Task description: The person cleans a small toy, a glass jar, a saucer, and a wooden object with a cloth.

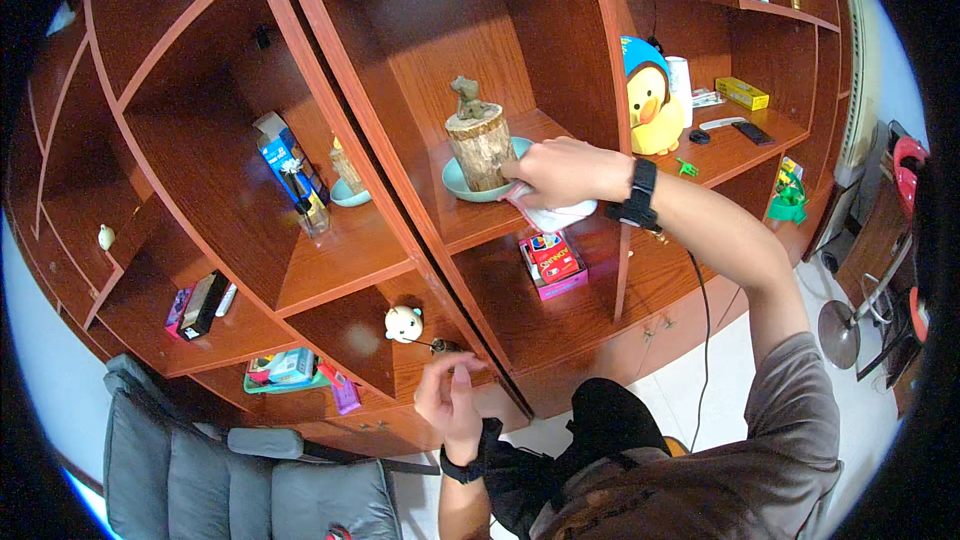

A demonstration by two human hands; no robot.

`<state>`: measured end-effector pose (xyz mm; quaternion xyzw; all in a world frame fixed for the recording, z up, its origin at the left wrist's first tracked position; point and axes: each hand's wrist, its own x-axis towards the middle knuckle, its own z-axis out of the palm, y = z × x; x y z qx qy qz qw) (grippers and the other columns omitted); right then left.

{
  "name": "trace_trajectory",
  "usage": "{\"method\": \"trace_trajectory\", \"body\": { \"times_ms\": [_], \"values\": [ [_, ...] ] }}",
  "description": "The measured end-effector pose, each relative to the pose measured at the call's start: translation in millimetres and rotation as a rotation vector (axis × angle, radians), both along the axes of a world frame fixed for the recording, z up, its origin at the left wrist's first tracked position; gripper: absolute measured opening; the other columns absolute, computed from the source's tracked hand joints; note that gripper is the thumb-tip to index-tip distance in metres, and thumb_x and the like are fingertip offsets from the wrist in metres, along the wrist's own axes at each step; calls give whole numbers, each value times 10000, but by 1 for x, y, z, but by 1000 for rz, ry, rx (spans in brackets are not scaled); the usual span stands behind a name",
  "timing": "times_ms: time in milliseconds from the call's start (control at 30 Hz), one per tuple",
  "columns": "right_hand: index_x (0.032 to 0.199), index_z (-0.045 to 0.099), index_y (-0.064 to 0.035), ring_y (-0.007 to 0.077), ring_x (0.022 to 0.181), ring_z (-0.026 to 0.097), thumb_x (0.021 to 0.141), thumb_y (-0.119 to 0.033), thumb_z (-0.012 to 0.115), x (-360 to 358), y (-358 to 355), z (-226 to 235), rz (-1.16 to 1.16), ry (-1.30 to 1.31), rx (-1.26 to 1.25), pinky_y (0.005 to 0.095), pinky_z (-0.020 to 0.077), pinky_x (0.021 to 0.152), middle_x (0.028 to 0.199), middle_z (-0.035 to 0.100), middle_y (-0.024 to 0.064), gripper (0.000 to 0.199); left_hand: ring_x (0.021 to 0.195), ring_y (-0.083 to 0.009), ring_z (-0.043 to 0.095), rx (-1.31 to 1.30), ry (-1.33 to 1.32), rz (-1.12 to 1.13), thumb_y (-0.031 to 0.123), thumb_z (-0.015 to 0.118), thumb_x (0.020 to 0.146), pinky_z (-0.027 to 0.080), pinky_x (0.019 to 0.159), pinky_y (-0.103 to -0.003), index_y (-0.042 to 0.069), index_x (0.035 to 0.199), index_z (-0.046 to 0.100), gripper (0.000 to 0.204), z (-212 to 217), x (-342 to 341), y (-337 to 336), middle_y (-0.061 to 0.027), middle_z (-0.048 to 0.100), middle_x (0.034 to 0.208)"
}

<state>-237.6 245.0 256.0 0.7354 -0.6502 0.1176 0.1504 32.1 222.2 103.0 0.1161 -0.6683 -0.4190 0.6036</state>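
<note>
Things are carried by a brown wooden shelf [565, 50]. A pale green dish [462, 189] is set near the front edge of the middle board [462, 221]. On the right board [725, 152], a yellow duck [655, 130] is stood by the left edge — a yellow box [741, 93] near the back.

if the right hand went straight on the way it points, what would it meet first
Most likely the log standing in the pale green dish; the fingers of the right hand look right beside it, though depth is unclear and they may already touch.
</note>
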Motion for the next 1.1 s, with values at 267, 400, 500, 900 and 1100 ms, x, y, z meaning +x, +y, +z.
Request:
{"method": "trace_trajectory", "body": {
  "times_ms": [267,400,500,900,1100],
  "values": [
    [947,530,-33,378,740,610,776,-243,636,1,30,-22,39,-42,-128,471,487,635,790,604,191,291,957,-157,539,-73,-31,-116,49,588,842,452,824,-280,-31,1068,519,250,83,-87,-36,-92,558,1057],
    [999,528,-31,346,782,589,744,-220,637,4,29,-43,94,-54,-322,446,482,668,807,553,148,336,1069,-316,528,-357,-160,382,199,744,725,417,922,-363,-61,1255,372,698,104,-142,-85,-229,514,1175],
    [1036,523,-27,332,801,583,732,-211,637,-2,28,-58,92,-62,-417,432,481,683,825,540,143,373,1160,-394,452,-258,-351,422,301,779,662,362,973,-416,-95,1271,308,866,112,-165,-88,-313,455,1224],
    [958,529,-28,297,764,588,704,-196,669,-3,32,-62,98,-49,-522,397,472,669,801,551,119,335,945,-324,626,-87,-451,332,359,791,628,487,817,-378,-75,1145,463,750,120,-175,-91,-237,619,1035],
    [938,520,-36,297,767,582,714,-187,662,0,31,-67,75,-80,-579,401,461,671,796,544,114,305,979,-343,608,-21,-336,249,336,786,610,467,855,-378,-124,1152,457,783,122,-168,-85,-279,607,1027]
  ]
}}
